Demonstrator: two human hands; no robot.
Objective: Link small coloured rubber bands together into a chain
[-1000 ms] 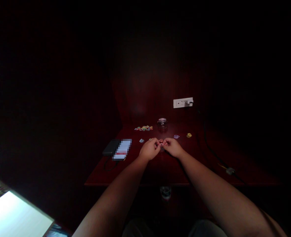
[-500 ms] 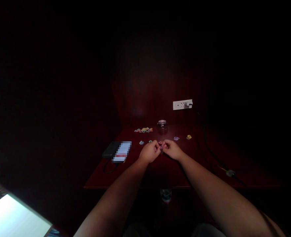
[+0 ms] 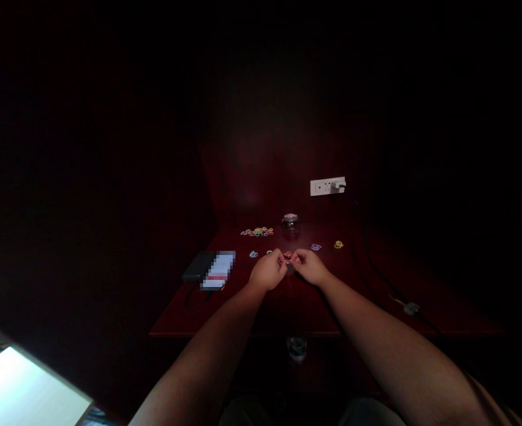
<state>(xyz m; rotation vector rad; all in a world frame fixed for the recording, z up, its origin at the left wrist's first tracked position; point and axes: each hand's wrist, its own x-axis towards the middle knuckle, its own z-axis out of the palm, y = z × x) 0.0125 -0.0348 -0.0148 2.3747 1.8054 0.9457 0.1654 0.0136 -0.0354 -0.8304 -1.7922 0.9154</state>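
Note:
Over the dark red table (image 3: pixel 287 307), my left hand (image 3: pixel 267 272) and my right hand (image 3: pixel 308 268) meet with fingertips pinched. Between them is a small pink hair tie (image 3: pixel 288 261), mostly covered by the fingers. Just beyond the fingertips lie orange-red hair ties (image 3: pixel 288 254). A green hair tie (image 3: pixel 269 252) shows partly behind my left hand, with pale blue ones (image 3: pixel 253 254) farther left. Purple hair ties (image 3: pixel 316 247) and yellow ones (image 3: pixel 339 244) rest to the right. A mixed pile of coloured hair ties (image 3: pixel 258 232) lies farther back, beside a clear lidded jar (image 3: pixel 291 223).
A phone with a blurred screen (image 3: pixel 219 271) lies at the left against a black box (image 3: pixel 196 266). A wall socket (image 3: pixel 327 186) holds a plug. On the right runs a dark cable with a pale connector (image 3: pixel 411 308). Below the table edge stands a cup (image 3: pixel 297 349).
The pink hair tie shows less between my fingertips than before. Both hands stay in nearly the same place, and the view has shifted slightly.

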